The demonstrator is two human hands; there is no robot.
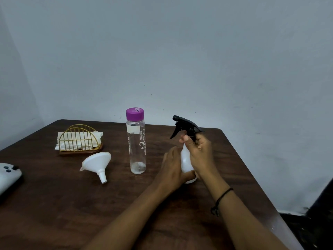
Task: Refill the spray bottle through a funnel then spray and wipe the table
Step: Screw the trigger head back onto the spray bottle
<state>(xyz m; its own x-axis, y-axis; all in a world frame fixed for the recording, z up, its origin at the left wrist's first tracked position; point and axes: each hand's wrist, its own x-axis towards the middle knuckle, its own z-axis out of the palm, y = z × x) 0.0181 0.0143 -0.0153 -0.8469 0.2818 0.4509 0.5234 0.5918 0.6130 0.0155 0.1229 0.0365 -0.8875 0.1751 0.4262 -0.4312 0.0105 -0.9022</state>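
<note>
Both hands on the spray bottle [186, 159], which stands upright on the worktop [54, 204] at about 3 o'clock from the centre. Left hand [172, 170] wraps the lower white body from the left side, fingers curled round it. Right hand [200, 152] reaches in from 5 o'clock, fingers gripping the neck just under the black trigger head [185, 125], thumb at the collar; a black cord sits on that wrist. Trigger nozzle points to 9 o'clock.

Water bottle [136, 141] with purple cap [135, 114] stands upright at 9 o'clock of the spray bottle, near, not touching, cap on. White funnel [96, 164] lies on its side further toward 9 o'clock, spout pointing to 5 o'clock. Gold wire napkin holder [79, 139] with white tissues sits at 11 o'clock of the funnel. White controller [8, 175] at the worktop's left edge, partly cut off.
</note>
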